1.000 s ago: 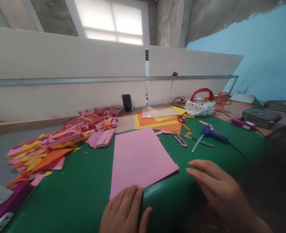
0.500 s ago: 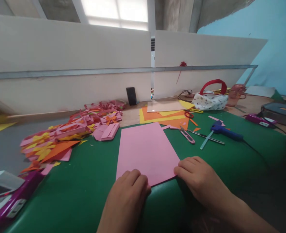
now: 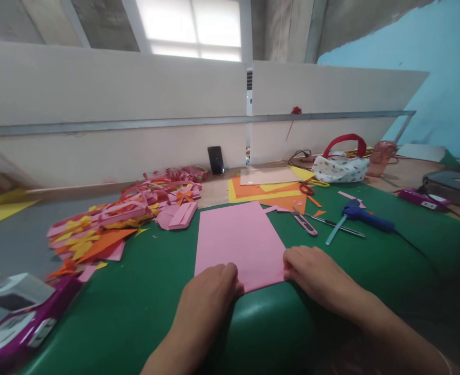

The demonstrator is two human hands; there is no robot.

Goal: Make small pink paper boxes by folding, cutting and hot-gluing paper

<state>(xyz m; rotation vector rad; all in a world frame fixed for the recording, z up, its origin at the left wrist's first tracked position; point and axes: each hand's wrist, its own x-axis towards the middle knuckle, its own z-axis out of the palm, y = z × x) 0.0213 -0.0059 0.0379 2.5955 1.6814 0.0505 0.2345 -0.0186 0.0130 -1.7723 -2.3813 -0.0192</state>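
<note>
A pink sheet of paper [image 3: 238, 239] lies flat on the green table cover [image 3: 148, 302], its near edge close to me. My left hand [image 3: 214, 286] grips the sheet's near left part, fingers curled and thumb hidden beneath. At the near right corner my right hand [image 3: 311, 268] pinches the paper between thumb and bent fingers. Beyond the right hand lie pink thread snips [image 3: 305, 224], a pen [image 3: 335, 225] and a blue glue gun [image 3: 370, 214] with a glue stick in it.
A heap of pink, orange and yellow paper pieces [image 3: 113, 213] spreads at the left, near a purple device [image 3: 35, 317]. Behind the sheet are orange and yellow sheets [image 3: 261, 192], scissors [image 3: 306, 189] and a propped phone [image 3: 215, 160]. A bag with a red handle [image 3: 340, 167] stands at the back right.
The near edge of the pink sheet sits slightly higher in view, with both hands still on it. The right fingers have curled closer around its corner. The camera view has shifted a little.
</note>
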